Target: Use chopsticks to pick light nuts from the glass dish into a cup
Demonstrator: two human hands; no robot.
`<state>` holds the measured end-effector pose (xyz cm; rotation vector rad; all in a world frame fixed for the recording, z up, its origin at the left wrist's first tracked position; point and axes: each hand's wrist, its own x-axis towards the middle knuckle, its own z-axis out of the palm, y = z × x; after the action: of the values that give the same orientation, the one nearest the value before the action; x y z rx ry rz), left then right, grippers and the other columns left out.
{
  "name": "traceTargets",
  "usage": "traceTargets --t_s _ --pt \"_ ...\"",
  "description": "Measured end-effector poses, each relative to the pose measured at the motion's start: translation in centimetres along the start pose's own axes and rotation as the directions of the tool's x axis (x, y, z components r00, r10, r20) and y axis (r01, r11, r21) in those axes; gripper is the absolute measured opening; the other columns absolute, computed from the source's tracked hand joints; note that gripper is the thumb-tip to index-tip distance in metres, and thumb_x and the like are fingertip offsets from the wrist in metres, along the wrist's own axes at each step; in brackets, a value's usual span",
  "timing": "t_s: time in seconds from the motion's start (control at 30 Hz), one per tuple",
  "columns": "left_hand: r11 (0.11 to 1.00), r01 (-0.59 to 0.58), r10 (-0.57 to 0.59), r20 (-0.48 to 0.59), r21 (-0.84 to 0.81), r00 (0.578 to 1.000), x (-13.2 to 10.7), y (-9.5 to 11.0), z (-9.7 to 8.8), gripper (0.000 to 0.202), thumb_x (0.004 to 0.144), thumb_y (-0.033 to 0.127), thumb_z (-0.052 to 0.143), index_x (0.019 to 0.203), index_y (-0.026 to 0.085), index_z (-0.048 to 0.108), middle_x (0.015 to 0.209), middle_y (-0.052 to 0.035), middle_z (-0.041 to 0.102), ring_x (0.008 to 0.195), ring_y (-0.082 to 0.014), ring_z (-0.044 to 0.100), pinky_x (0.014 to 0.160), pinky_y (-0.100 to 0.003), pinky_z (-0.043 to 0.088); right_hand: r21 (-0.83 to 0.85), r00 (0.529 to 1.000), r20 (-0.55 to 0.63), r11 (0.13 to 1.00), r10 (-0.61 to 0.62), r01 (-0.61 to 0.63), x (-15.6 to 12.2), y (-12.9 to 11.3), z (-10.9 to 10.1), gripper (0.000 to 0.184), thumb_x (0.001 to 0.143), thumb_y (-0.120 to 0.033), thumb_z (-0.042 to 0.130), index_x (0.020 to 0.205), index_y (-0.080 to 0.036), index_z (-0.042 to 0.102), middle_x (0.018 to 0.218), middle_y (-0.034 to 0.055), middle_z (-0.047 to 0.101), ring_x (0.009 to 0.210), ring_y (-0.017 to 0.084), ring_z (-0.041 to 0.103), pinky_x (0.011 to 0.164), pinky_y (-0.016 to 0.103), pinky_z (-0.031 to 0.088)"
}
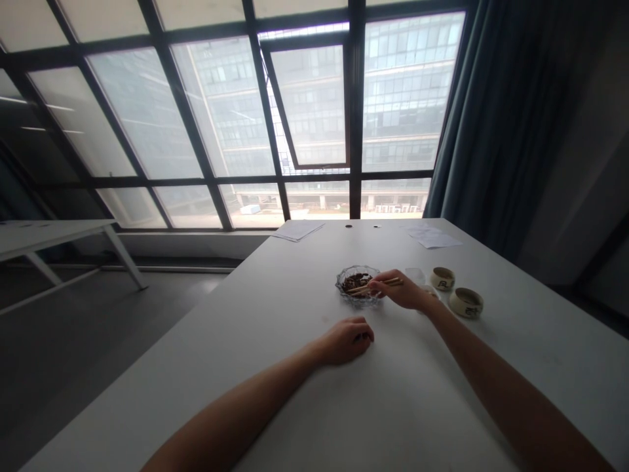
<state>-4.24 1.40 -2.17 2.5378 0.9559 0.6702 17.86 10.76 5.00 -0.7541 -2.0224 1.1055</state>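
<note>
I had right hand (400,289) grasping tan wooden chopsticks (361,290) in round clear-glass bowl (364,301) toward white rectangular table's (280,288) far edge; left hand (348,340) loosely clenched.

dark pieces (350,283) (in the glass bowl (356,303)) look too small to identify.

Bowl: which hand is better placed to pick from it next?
Right, I'd say: the right hand grips chopsticks, tips over or in the bowl. The left hand lies curled on the table, no tool visible.

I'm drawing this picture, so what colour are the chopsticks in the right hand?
Light tan; the chopsticks show best in the head view.
</note>
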Motion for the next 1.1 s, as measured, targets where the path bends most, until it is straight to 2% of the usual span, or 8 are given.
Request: traceTargets --t_s 0.13,0.3,0.47,0.6,0.77,0.9,1.0,1.1 --pt "1.0 0.006 -0.006 0.001 0.001 1.0 0.0 -0.1 0.0 0.019 0.091 0.014 0.058 0.103 0.019 0.071 0.101 -0.0055 0.068 0.088 -0.0163 0.063 0.082 -0.023 0.049 -0.038 0.987 -0.158 0.999 0.001 -0.007 0.3 0.9 -1.1 0.049 0.081 -0.064 0.074 0.08 -0.015 0.078 0.075 0.0104 0.078 0.072 0.027 0.075 0.065 0.035 0.062" --pt "1.0 0.01 -0.01 -0.006 -0.014 1.0 -0.1 -0.2 -0.1 0.018 0.09 0.013 0.058 0.101 0.018 0.072 0.1 -0.0054 0.068 0.087 -0.0161 0.063 0.081 -0.022 0.049 0.062 0.97 -0.241 0.998 0.037 -0.022 0.3 -0.2 -2.4 0.053 0.08 -0.065 0.075 0.086 -0.013 0.079 0.077 0.0129 0.078 0.075 0.028 0.077 0.067 0.035 0.063" --pt "1.0 -0.006 0.006 -0.004 -0.019 1.0 -0.2 -0.3 -0.2 0.018 0.09 0.013 0.057 0.101 0.019 0.071 0.1 -0.0052 0.068 0.085 -0.0156 0.062 0.08 -0.022 0.049 0.127 0.979 -0.18 0.989 0.097 -0.075 0.0 -1.5 -2.2 0.054 0.079 -0.067 0.075 0.085 -0.013 0.079 0.082 0.0129 0.08 0.072 0.026 0.077 0.067 0.034 0.063" --pt "1.0 0.001 -0.001 -0.014 -0.015 1.0 -0.2 -0.1 -0.1 0.018 0.091 0.014 0.058 0.101 0.019 0.071 0.1 -0.005 0.068 0.087 -0.0161 0.062 0.082 -0.022 0.049 0.01 0.995 -0.038 0.996 0.093 -0.093 0.0 -0.8 -1.8 0.056 0.083 -0.068 0.07 0.083 -0.013 0.079 0.078 0.0123 0.079 0.068 0.024 0.075 0.062 0.032 0.061" --pt "1.0 0.007 -0.007 -0.011 -0.01 1.0 0.0 0.0 0.0 0.018 0.091 0.014 0.058 0.102 0.019 0.072 0.099 -0.0054 0.068 0.088 -0.0165 0.062 0.083 -0.023 0.049 -0.101 0.98 -0.192 0.992 0.056 -0.077 0.2 0.3 -2.7 0.054 0.087 -0.066 0.066 0.081 -0.013 0.077 0.073 0.0113 0.077 0.066 0.024 0.074 0.061 0.031 0.059" --pt "1.0 0.004 -0.004 -0.016 -0.014 1.0 -0.1 -0.3 0.1 0.018 0.091 0.014 0.058 0.102 0.019 0.072 0.099 -0.0053 0.068 0.087 -0.016 0.062 0.082 -0.022 0.049 -0.193 0.956 -0.293 0.979 0.006 -0.065 -0.2 -0.8 -3.5 0.05 0.09 -0.062 0.063 0.078 -0.015 0.075 0.073 0.0111 0.077 0.067 0.024 0.074 0.059 0.029 0.056" --pt "1.0 -0.002 0.002 -0.013 -0.013 1.0 -0.2 -0.6 0.1 0.019 0.091 0.014 0.058 0.102 0.019 0.072 0.1 -0.0052 0.068 0.087 -0.0157 0.062 0.082 -0.022 0.049 -0.373 0.96 -0.279 0.924 -0.023 -0.086 -0.5 -1.9 -3.4 0.051 0.093 -0.058 0.06 0.066 -0.016 0.071 0.062 0.0089 0.073 0.059 0.021 0.07 0.053 0.027 0.051" --pt "1.0 0.001 -0.001 -0.013 -0.011 1.0 -0.2 -0.6 0.2 0.018 0.091 0.014 0.058 0.102 0.019 0.072 0.099 -0.0052 0.068 0.086 -0.0159 0.062 0.081 -0.022 0.049 -0.336 0.968 -0.248 0.932 0.049 -0.133 -0.4 -1.9 -2.5 0.052 0.093 -0.057 0.059 0.064 -0.016 0.07 0.057 0.008 0.07 0.052 0.02 0.066 0.05 0.026 0.049"
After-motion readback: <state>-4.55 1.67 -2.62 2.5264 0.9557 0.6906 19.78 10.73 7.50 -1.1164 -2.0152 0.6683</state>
